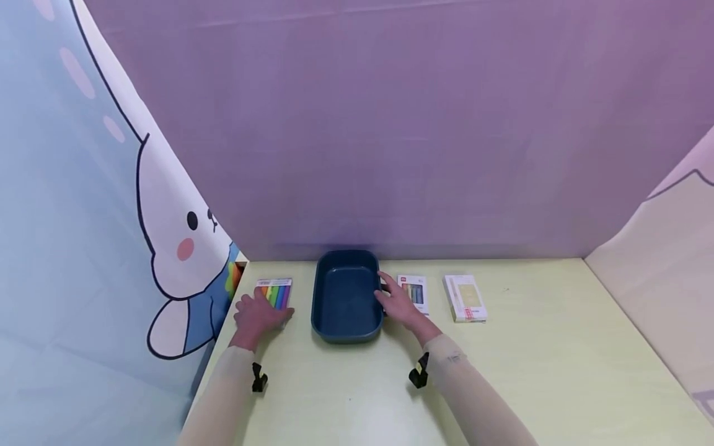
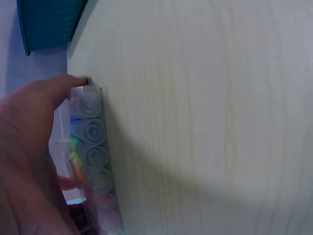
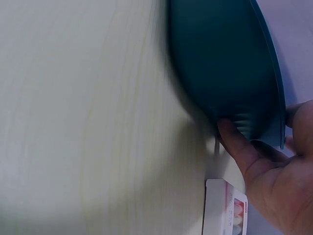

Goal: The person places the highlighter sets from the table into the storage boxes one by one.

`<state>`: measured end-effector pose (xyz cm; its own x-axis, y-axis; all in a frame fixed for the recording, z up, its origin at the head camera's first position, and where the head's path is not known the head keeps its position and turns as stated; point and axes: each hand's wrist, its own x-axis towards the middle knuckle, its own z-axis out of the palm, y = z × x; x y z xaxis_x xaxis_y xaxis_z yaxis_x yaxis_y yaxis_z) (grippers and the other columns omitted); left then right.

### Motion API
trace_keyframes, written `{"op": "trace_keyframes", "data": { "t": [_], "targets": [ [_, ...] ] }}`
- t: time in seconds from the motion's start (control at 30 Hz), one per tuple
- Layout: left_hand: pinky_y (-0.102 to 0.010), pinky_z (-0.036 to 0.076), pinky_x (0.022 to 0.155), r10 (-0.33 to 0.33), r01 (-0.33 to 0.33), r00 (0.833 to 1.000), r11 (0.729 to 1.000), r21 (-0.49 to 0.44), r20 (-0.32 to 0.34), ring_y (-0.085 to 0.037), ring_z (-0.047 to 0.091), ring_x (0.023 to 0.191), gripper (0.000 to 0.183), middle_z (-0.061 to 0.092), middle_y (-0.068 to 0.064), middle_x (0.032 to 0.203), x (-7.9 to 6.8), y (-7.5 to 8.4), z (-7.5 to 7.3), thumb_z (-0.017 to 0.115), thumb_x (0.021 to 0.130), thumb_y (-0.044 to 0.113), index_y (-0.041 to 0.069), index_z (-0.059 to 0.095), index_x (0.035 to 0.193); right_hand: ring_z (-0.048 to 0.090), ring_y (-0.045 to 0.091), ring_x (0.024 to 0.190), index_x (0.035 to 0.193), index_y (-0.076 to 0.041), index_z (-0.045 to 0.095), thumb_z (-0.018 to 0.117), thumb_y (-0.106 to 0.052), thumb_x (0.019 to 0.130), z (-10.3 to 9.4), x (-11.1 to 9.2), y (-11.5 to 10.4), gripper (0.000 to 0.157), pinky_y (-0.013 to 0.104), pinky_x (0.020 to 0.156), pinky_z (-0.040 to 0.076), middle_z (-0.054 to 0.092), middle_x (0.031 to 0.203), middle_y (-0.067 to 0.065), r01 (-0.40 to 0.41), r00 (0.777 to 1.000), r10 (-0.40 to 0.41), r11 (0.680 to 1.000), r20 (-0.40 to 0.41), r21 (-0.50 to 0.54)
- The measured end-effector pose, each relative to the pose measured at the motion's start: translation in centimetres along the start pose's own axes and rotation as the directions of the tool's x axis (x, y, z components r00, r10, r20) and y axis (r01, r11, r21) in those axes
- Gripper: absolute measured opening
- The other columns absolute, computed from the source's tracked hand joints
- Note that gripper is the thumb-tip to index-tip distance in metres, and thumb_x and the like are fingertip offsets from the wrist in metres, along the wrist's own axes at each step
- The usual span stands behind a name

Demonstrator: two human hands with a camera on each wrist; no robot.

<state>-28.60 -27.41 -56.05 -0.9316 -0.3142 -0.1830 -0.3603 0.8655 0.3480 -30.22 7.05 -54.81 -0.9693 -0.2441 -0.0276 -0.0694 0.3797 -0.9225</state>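
On the table point(image 1: 530, 359), the right hand point(image 1: 400, 306) grips a probably light, stiff bin point(image 1: 347, 303) by its side; the left hand point(image 1: 259, 316) pinches a colourful pack point(image 1: 282, 293).

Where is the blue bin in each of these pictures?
Head: bin just below centre, between the left hand and right hand.
Left wrist: top left corner, cut off by the frame.
Right wrist: upper right, cut off at the top, gripped by the right hand.
Shared landmark: the pale table.
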Motion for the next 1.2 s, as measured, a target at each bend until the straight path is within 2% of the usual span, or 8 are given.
{"op": "trace_keyframes", "data": {
  "t": [0.23, 0.5, 0.77, 1.03, 1.2],
  "targets": [
    [-0.064, 0.036, 0.087, -0.045, 0.045, 0.999, 0.999, 0.017, -0.027, -0.050, 0.033, 0.105, 0.106, 0.032, -0.036, 0.112, 0.1, 0.3, 0.7, 0.068, 0.074, 0.063, -0.010, 0.020, 0.136, 0.043, 0.036, 0.130, 0.153, -0.014, 0.030, 0.048, -0.015, 0.103, 0.1, -0.1, 0.3, 0.053, 0.049, 0.095, 0.045, 0.041, 0.146, 0.021, -0.010, 1.000, 0.010, 1.000, -0.012, -0.003],
    [-0.064, 0.037, 0.083, -0.034, 0.034, 0.998, 0.999, 0.009, -0.060, -0.050, 0.034, 0.102, 0.104, 0.033, -0.035, 0.108, -0.2, -0.5, 1.0, 0.068, 0.073, 0.064, -0.008, 0.023, 0.131, 0.047, 0.036, 0.127, 0.153, -0.015, 0.031, 0.049, -0.016, 0.102, 0.3, -0.6, 0.4, 0.053, 0.049, 0.094, 0.046, 0.046, 0.141, 0.022, -0.031, 0.999, 0.031, 0.999, -0.022, -0.007],
    [-0.064, 0.036, 0.086, -0.049, 0.048, 0.997, 0.999, -0.018, -0.061, -0.049, 0.034, 0.104, 0.104, 0.034, -0.034, 0.111, -0.9, -0.3, 0.4, 0.067, 0.074, 0.064, -0.007, 0.021, 0.134, 0.047, 0.034, 0.127, 0.153, -0.018, 0.030, 0.049, -0.019, 0.103, -0.1, 0.0, 0.1, 0.054, 0.048, 0.093, 0.046, 0.045, 0.143, 0.020, -0.029, 1.000, 0.028, 1.000, -0.009, -0.011],
    [-0.065, 0.037, 0.084, -0.016, 0.009, 0.993, 0.999, -0.053, -0.117, -0.049, 0.035, 0.103, 0.104, 0.033, -0.034, 0.111, -1.6, 0.0, 0.1, 0.065, 0.075, 0.063, -0.007, 0.019, 0.137, 0.048, 0.034, 0.126, 0.153, -0.019, 0.031, 0.050, -0.020, 0.102, -0.3, 0.2, 0.2, 0.055, 0.047, 0.092, 0.047, 0.043, 0.144, 0.019, -0.043, 0.999, 0.043, 0.999, -0.018, 0.001],
    [-0.066, 0.037, 0.084, -0.038, 0.025, 0.989, 0.996, -0.088, -0.140, -0.050, 0.034, 0.104, 0.104, 0.033, -0.035, 0.112, -2.5, 0.2, 0.0, 0.066, 0.075, 0.062, -0.006, 0.018, 0.138, 0.051, 0.034, 0.123, 0.153, -0.019, 0.031, 0.050, -0.020, 0.102, -0.3, 0.0, 0.0, 0.055, 0.046, 0.090, 0.048, 0.046, 0.142, 0.021, -0.047, 0.999, 0.047, 0.999, -0.016, -0.008]
  ]
}}
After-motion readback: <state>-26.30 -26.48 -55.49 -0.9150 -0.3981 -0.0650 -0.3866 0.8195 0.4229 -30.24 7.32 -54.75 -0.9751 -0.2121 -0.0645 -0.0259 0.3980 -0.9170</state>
